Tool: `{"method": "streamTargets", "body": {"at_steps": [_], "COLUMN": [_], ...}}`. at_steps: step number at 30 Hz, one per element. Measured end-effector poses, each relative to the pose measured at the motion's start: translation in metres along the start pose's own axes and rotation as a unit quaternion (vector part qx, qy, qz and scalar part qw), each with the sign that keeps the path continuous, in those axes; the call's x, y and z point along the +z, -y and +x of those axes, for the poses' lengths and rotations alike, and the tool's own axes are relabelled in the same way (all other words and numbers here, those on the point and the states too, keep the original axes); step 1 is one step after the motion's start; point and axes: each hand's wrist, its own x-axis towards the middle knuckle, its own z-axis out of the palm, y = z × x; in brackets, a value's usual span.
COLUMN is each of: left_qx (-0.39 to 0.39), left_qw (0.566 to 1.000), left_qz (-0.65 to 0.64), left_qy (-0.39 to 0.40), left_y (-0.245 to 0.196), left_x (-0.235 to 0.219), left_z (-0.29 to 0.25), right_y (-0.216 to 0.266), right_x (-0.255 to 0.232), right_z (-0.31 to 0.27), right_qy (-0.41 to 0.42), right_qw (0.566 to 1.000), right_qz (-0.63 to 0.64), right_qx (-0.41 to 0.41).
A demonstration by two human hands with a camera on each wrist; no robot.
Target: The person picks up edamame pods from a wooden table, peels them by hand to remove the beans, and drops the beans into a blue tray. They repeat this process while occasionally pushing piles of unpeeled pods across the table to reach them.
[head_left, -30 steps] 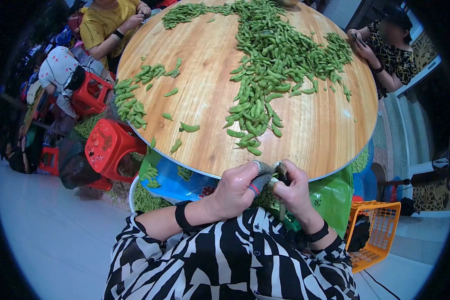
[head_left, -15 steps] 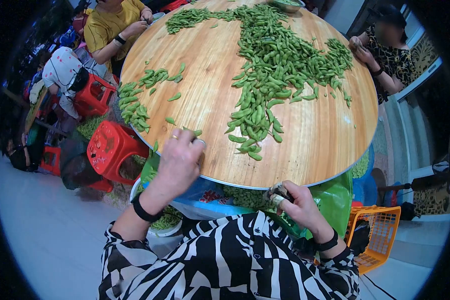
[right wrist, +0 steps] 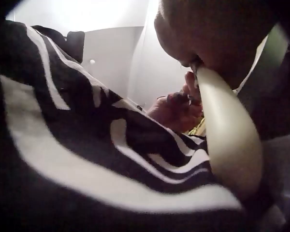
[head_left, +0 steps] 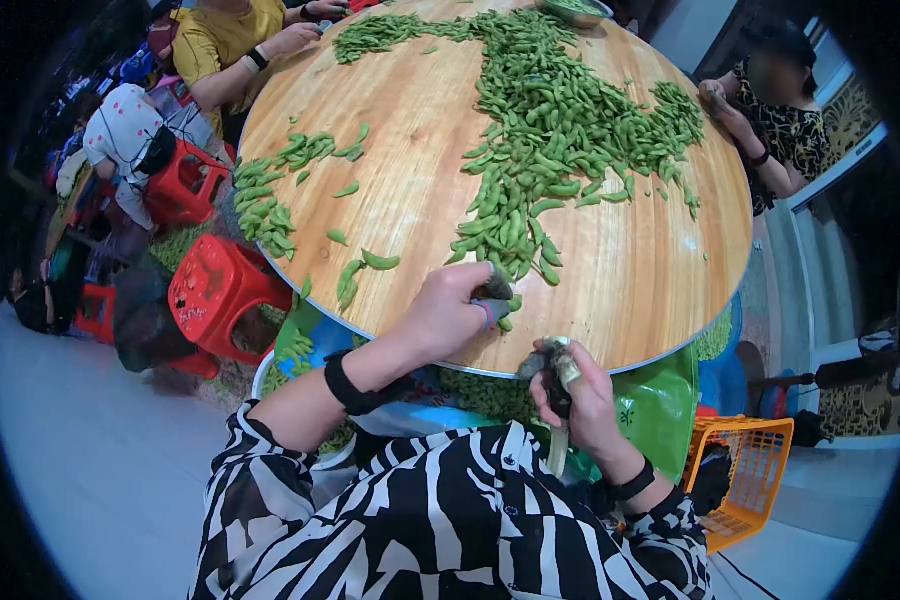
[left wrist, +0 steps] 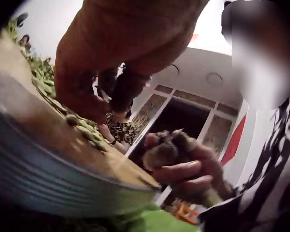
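My left hand (head_left: 450,312), with dark coverings on thumb and fingertip, reaches over the table's front part. Its thumb and finger close round a green edamame pod (head_left: 515,302) at the near end of the large pod pile (head_left: 550,130). In the left wrist view the left hand (left wrist: 121,58) points down towards the pods (left wrist: 82,129). Just off the table's edge, my right hand (head_left: 580,395) grips a tool by its smooth pale handle (right wrist: 232,140); its working end is hidden in the fingers. Dark and pale wrappings cover the right thumb and fingertip.
The round wooden table (head_left: 400,170) bears loose pods at left and a metal bowl (head_left: 575,10) at the back. Shelled beans (head_left: 490,393) lie below its edge. Red stools (head_left: 215,300) stand left, an orange crate (head_left: 745,470) right. Two people (head_left: 225,50) sit across.
My left hand left the right hand, went to the loose pods at left, then moved right to the pile's near end. Another pod now lies at left. The right hand kept its tool.
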Motion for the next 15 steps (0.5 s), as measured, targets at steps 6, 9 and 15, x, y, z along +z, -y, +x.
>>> {"method": "streamTargets", "body": {"at_steps": [6,9,15], "left_qx": [-0.242,-0.230,-0.209], "left_qw": [0.866,0.860,0.870], "left_qz": [-0.429,-0.448,-0.443], "left_qy": [0.085,0.075,0.049], "left_y": [-0.035,-0.028,-0.029], "left_x": [-0.006,0.004,0.005], "left_z": [-0.006,-0.011,-0.014], "right_y": [0.012,0.009,0.005], "right_x": [0.009,0.012,0.008], "right_z": [0.013,0.013,0.014], "right_qy": [0.020,0.034,0.071], "right_qw": [0.997,0.995,0.993], "right_qz": [-0.002,0.016,0.012], "right_qx": [-0.076,-0.091,-0.098]}}
